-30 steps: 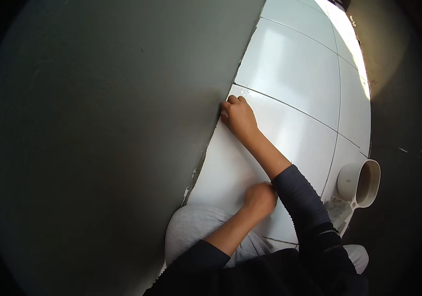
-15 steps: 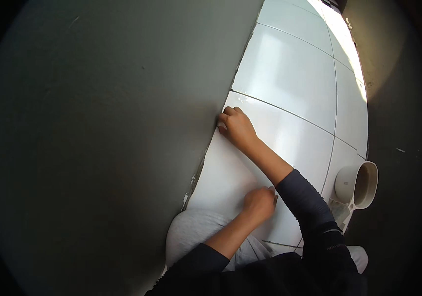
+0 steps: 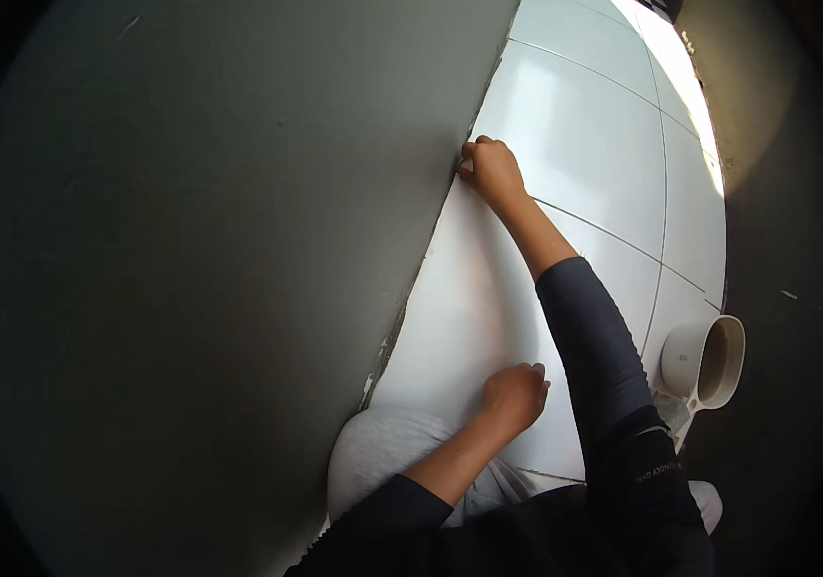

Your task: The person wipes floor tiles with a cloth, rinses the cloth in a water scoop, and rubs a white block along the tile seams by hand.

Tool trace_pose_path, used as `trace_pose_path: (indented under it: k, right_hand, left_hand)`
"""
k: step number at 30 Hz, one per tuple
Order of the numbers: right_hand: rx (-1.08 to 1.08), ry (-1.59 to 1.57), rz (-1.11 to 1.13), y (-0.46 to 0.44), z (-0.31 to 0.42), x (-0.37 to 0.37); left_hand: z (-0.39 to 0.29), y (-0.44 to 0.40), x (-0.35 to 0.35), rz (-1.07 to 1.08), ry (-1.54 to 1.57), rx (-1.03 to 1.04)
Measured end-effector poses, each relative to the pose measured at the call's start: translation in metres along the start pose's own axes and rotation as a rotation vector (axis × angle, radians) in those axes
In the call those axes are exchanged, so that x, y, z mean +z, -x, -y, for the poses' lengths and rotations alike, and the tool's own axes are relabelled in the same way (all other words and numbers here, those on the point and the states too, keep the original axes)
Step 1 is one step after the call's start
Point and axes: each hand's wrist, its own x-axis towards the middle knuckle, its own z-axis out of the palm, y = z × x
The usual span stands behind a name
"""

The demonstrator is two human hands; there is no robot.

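Observation:
My right hand [image 3: 496,171] reaches out to the seam where the grey wall [image 3: 238,240] meets the white floor tiles [image 3: 584,125]. Its fingers are pinched together at the tile edge, and whatever is between them is too small to name. Closer to my body, my left hand [image 3: 515,396] is curled into a loose fist over a white tile beside my knee. Its fingertips face away from the camera, so anything inside it is hidden.
At the right stands a white plastic dipper [image 3: 685,358] with greyish contents, on or beside the tiles. Grey-trousered knees [image 3: 387,452] lie at the bottom. Sunlight falls along the far right tile edge.
My right hand has moved farther up along the seam, away from my body, past the dark joint between two tiles. My left hand has stayed nearly in place.

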Motion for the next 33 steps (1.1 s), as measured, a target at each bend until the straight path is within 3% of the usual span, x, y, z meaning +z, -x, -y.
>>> trace_pose_path:
  k: [11,13,16,26,28,33]
  right_hand:
    - [-0.232,-0.186,0.143,0.099,0.055,-0.003]
    - [-0.205,-0.270,0.213,0.093,0.048,-0.011]
    - [0.071,-0.526,0.080,0.066,0.031,-0.030]
    - [0.070,-0.445,-0.007,0.027,-0.004,0.000]
    - [-0.029,-0.265,-0.141,0.036,-0.001,0.003]
    - [-0.259,-0.277,-0.105,0.081,0.022,0.006]
  left_hand:
    - [0.002,0.000,0.001,-0.028,0.012,0.029]
    - [0.001,0.000,-0.001,-0.019,0.018,-0.003]
    - [0.000,-0.001,-0.003,0.016,0.019,-0.012]
    - [-0.005,-0.001,-0.008,0.058,0.021,-0.047]
    - [-0.006,-0.002,-0.010,0.074,0.037,-0.057]
    - [0.005,-0.001,0.000,0.066,0.008,-0.062]
